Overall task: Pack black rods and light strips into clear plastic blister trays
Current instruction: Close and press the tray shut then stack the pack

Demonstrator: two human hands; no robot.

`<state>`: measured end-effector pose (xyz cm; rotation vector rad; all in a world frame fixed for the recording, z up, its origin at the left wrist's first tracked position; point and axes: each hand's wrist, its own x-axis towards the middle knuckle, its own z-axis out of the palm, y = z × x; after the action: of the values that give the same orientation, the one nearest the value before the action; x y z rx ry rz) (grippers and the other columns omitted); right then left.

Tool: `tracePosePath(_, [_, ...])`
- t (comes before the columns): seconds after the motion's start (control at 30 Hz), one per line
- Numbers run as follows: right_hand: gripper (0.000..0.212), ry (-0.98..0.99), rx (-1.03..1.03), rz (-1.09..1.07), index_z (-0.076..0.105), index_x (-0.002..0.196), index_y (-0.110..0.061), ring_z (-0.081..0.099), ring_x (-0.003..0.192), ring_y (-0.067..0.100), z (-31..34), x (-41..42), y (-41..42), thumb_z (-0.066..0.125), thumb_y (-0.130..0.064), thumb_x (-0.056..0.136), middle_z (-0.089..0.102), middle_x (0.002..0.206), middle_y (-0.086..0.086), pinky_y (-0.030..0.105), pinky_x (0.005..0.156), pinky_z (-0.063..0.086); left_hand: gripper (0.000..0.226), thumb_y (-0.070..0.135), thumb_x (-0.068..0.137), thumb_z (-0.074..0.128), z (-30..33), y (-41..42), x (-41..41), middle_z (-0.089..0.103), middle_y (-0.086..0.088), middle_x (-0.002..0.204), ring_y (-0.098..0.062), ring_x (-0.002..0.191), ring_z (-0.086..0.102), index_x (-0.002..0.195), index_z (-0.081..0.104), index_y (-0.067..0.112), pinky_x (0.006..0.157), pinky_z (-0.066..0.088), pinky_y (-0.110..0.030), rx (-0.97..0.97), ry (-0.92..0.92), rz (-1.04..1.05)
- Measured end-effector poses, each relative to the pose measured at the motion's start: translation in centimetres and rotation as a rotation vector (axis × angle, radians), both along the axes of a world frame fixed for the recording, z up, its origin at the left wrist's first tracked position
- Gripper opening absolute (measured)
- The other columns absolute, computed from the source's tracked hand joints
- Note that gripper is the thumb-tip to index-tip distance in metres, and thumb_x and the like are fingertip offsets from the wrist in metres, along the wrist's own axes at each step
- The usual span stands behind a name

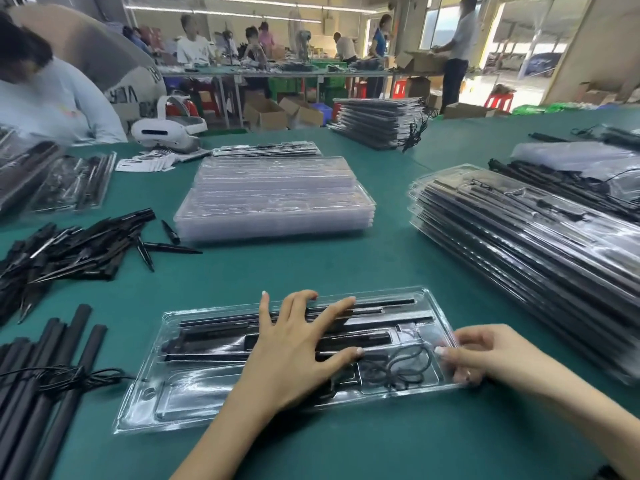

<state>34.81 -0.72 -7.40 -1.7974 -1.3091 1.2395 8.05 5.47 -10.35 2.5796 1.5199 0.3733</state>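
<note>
We see a clear blister tray [194, 403] lying flat on the green table [346, 265], near edge, centre. Black rods [214, 332] sit in its long channels; a coiled black cable [401, 370] lies in the right compartment. Our left hand [294, 351] lies on the tray with fingers spread and straight, pressing the rods, grasping nothing. Our right hand [481, 355] pinches the tray's right edge, fingers curled around the rim. Behind: a stack of empty clear trays [277, 199]. Right: a stack of filled trays [526, 244]. Left: a pile of black spikes [72, 247] and loose black tubes [52, 368] nearer us.
</note>
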Motion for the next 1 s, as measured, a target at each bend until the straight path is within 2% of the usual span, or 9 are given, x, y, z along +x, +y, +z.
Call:
tracePosePath(0.07, [0.019, -0.413, 0.121, 0.029, 0.070, 0.091, -0.017, 0.060, 0.069, 0.014, -0.6, -0.3, -0.4, 0.073, -0.033, 0.080, 0.068, 0.083, 0.009, 0.021, 0.065, 0.046, 0.070, 0.090, 0.068, 0.010, 0.1, 0.0, -0.3, 0.006, 0.006, 0.155, -0.005, 0.144, -0.010, 0.133, -0.008, 0.070, 0.111, -0.021, -0.055, -0.022, -0.002, -0.081])
tracePosePath(0.17, [0.063, -0.845, 0.509, -0.014, 0.049, 0.136, -0.020, 0.050, 0.100, 0.020, -1.7, -1.2, -1.2, 0.071, -0.041, 0.080, 0.049, 0.111, 0.000, 0.035, 0.090, 0.046, 0.082, 0.090, 0.065, 0.038, 0.2, -0.1, -0.9, -0.011, 0.013, 0.158, -0.001, 0.142, -0.022, 0.135, 0.001, 0.069, 0.111, -0.022, -0.055, -0.081, -0.052, -0.318])
tracePosePath(0.23, [0.065, -0.798, 0.682, 0.169, 0.050, 0.134, -0.032, 0.048, 0.102, 0.014, -1.3, -1.9, -1.8, 0.063, -0.061, 0.077, 0.051, 0.112, -0.009, 0.034, 0.087, 0.044, 0.088, 0.086, 0.063, 0.051, 0.4, -0.2, -1.2, -0.008, 0.018, 0.158, 0.004, 0.142, -0.017, 0.136, 0.006, 0.068, 0.112, -0.022, -0.051, -0.103, -0.012, -0.422])
tracePosePath(0.3, [0.046, -0.812, 0.742, 0.417, 0.057, 0.118, -0.046, 0.049, 0.100, -0.001, -1.1, -2.4, -2.2, 0.056, -0.068, 0.077, 0.054, 0.108, -0.021, 0.024, 0.085, 0.038, 0.081, 0.081, 0.067, 0.054, 0.4, -0.2, -1.2, 0.000, 0.020, 0.158, 0.007, 0.141, -0.014, 0.136, 0.013, 0.068, 0.113, -0.020, -0.051, -0.106, 0.006, -0.445])
tracePosePath(0.47, [0.013, -0.696, 0.737, 0.531, 0.073, 0.092, -0.040, 0.058, 0.082, -0.002, -0.2, -2.5, -1.4, 0.075, -0.038, 0.079, 0.060, 0.090, -0.021, 0.030, 0.078, 0.044, 0.072, 0.078, 0.071, 0.054, 0.7, -0.1, -1.2, 0.005, 0.022, 0.157, 0.008, 0.141, -0.011, 0.134, 0.022, 0.066, 0.114, -0.020, -0.048, -0.136, -0.026, -0.448])
tracePosePath(0.6, [0.020, -1.069, 1.108, 0.647, 0.072, 0.089, -0.029, 0.059, 0.071, 0.012, 0.0, -2.7, -1.0, 0.052, -0.025, 0.092, 0.063, 0.084, -0.012, 0.028, 0.078, 0.041, 0.065, 0.074, 0.073, 0.057, 1.1, -0.1, -1.2, 0.013, 0.024, 0.155, 0.013, 0.140, -0.005, 0.132, 0.030, 0.065, 0.115, -0.017, -0.048, -0.208, -0.091, -0.442])
tracePosePath(0.67, [0.026, -1.156, 1.306, 0.674, 0.069, 0.091, -0.022, 0.058, 0.072, 0.017, -0.4, -2.9, -1.5, 0.046, -0.011, 0.095, 0.065, 0.087, -0.006, 0.031, 0.081, 0.043, 0.058, 0.071, 0.077, 0.056, 1.2, -0.1, -1.2, 0.017, 0.024, 0.154, 0.015, 0.139, -0.001, 0.131, 0.034, 0.064, 0.116, -0.015, -0.049, -0.222, -0.119, -0.434])
tracePosePath(0.8, [0.019, -1.207, 1.517, 0.648, 0.067, 0.082, -0.021, 0.064, 0.083, 0.017, -1.3, -3.4, -1.9, 0.054, -0.016, 0.095, 0.070, 0.100, -0.002, 0.033, 0.083, 0.044, 0.059, 0.070, 0.076, 0.058, 1.4, -0.2, -1.3, 0.018, 0.023, 0.155, 0.014, 0.140, 0.000, 0.130, 0.036, 0.062, 0.116, -0.015, -0.050, -0.235, -0.142, -0.441])
tracePosePath(1.0, [0.025, -1.201, 1.485, 0.531, 0.071, 0.088, -0.020, 0.055, 0.109, 0.014, -2.7, -3.4, -2.5, 0.049, -0.017, 0.099, 0.057, 0.133, 0.001, 0.036, 0.092, 0.041, 0.041, 0.045, 0.080, 0.067, 1.9, -0.5, -1.3, 0.035, 0.026, 0.147, 0.014, 0.140, 0.008, 0.119, 0.056, 0.052, 0.114, -0.012, -0.058, -0.328, -0.261, -0.445])
